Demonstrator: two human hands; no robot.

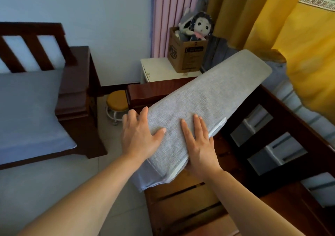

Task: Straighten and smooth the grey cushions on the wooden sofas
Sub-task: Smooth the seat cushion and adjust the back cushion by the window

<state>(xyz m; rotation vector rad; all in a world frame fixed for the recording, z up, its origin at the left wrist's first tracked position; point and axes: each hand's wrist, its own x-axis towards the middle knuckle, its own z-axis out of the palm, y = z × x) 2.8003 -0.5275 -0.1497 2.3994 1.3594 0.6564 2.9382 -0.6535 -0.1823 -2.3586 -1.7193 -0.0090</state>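
Both hands hold the grey cushion (203, 108) at its near end: the left hand (139, 137) wraps its left edge, fingers curled over the side and thumb on top, while the right hand (199, 145) lies flat on top, fingers straight. The cushion is tilted, lifted over the bare slats of the wooden sofa (190, 205). Left stands a second sofa (76, 90) bearing a grey cushion (30, 112); beyond, a small stool (117, 101) and a cardboard box (186, 54) with a doll (201, 27).
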